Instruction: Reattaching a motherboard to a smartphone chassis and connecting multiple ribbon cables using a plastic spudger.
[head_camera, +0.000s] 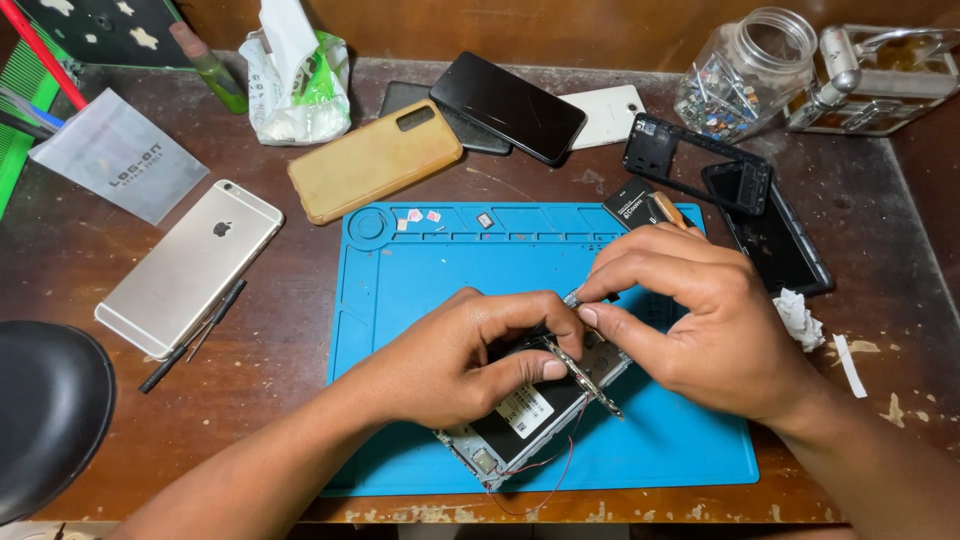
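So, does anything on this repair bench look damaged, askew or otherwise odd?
Yes: the opened phone under both hands lies skewed, overhanging the blue mat's front edge, a thin red wire trailing loose. The table surface is chipped near the crumpled tissue.

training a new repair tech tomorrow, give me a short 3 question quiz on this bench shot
1. True or false: the opened phone that both hands work on lies on the blue repair mat.
2. Which lies left of the mat, back side up? A) silver phone B) glass jar C) black phone frame
3. Fill in: the left hand steadies the opened phone while the right hand pinches a thin metal ______ at its edge.

Key
1. True.
2. A. The glass jar and black phone frame sit at the upper right.
3. Strip; its exact kind cannot be told.
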